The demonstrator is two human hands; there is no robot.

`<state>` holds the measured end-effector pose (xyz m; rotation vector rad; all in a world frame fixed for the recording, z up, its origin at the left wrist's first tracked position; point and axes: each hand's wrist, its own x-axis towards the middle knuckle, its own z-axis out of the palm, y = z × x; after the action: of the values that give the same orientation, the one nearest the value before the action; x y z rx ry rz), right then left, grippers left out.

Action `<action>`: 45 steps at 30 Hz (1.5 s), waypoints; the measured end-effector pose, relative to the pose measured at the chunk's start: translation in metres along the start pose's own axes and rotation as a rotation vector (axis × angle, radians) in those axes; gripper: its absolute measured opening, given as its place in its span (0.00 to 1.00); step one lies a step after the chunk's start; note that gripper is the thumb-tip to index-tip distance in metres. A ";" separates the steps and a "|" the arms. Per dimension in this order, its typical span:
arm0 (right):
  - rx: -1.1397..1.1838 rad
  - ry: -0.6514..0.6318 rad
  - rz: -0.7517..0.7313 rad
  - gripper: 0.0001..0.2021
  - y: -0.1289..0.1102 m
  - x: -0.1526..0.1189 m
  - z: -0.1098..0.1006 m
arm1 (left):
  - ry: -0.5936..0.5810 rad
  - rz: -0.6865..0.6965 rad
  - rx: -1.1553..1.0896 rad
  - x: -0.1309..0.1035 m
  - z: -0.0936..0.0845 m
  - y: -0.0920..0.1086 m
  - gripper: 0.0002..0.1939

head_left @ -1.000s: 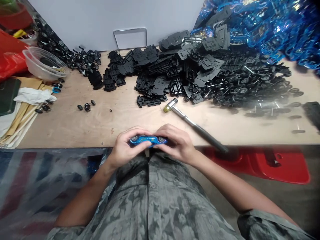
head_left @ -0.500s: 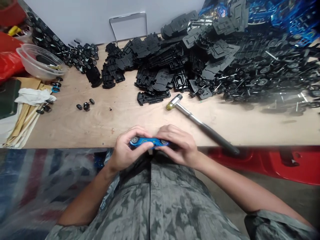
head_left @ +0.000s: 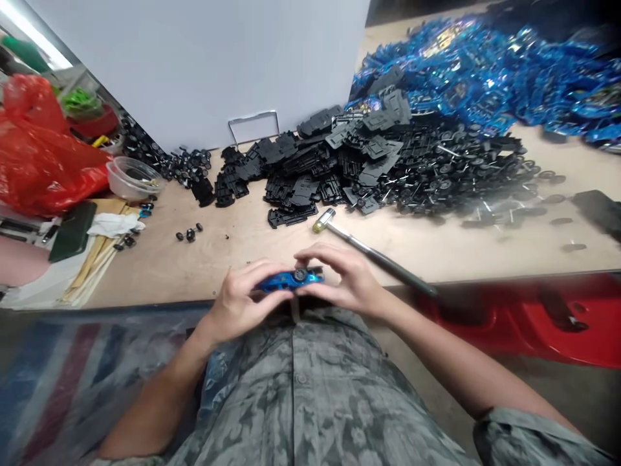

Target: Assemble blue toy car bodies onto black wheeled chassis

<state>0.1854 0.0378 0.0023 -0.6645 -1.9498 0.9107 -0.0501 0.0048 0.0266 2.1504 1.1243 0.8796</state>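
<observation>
A blue toy car [head_left: 280,282] is held low, at the table's front edge, between both hands. My left hand [head_left: 242,299] is closed around its left end, thumb along the near side and fingers over the far side. With thumb below and fingertips above, my right hand [head_left: 342,275] grips the car's right part, where a black wheel [head_left: 301,275] shows. The car's left end is hidden by my left fingers. Beyond my right hand lies a mallet [head_left: 369,251], its yellow-tipped head towards the piles and its dark handle at the table edge.
Black chassis plates [head_left: 301,191] are heaped at the back, beside wheels on axles [head_left: 436,175]. Shiny blue car bodies [head_left: 460,84] lie back right. A clear tub [head_left: 130,181] and red bag [head_left: 43,155] stand left. A red stool [head_left: 548,330] is below the edge.
The car has turned in my hands, so one wheel shows near its right end instead of two. My right fingers have lifted and moved around that wheel. The view has shifted, showing more of the table's back.
</observation>
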 end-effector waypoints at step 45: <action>-0.070 0.293 -0.138 0.05 -0.008 -0.003 0.045 | 0.448 -0.199 -0.399 -0.015 0.045 -0.007 0.12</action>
<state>0.1468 0.0155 -0.0087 -0.6548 -1.7463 0.6244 -0.0260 -0.0121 -0.0118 1.5305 1.2193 1.3995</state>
